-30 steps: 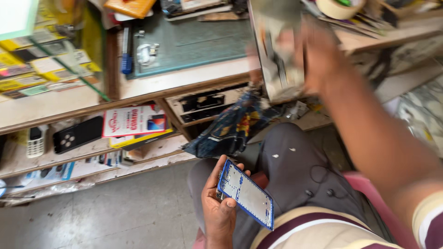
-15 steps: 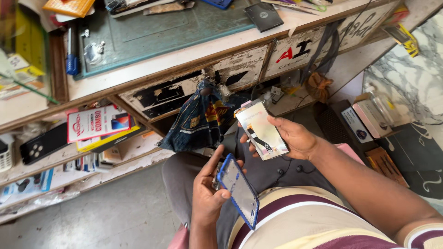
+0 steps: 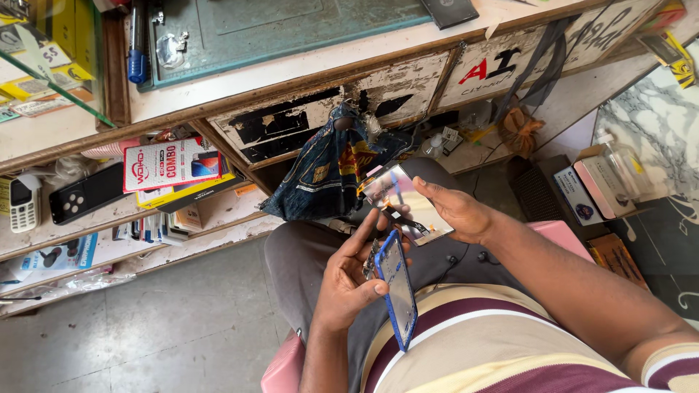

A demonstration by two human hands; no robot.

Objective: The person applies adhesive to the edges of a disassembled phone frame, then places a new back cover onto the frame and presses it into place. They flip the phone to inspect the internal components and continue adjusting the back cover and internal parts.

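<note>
Head view: right hand (image 3: 455, 212) has come down from the counter (image 3: 306, 65), closed on a thin shiny rectangular screen panel (image 3: 408, 204). Left hand (image 3: 349, 280) still grips the blue-framed flat phone (image 3: 397, 287) over the lap, panel now just beside it, likely for fitting.

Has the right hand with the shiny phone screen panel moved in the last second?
Yes. The right hand came down from the wooden counter to the lap, holding the screen panel beside the blue-framed phone in the left hand.

Blue-framed phone (image 3: 398, 290), glossy screen panel (image 3: 408, 205)
</note>
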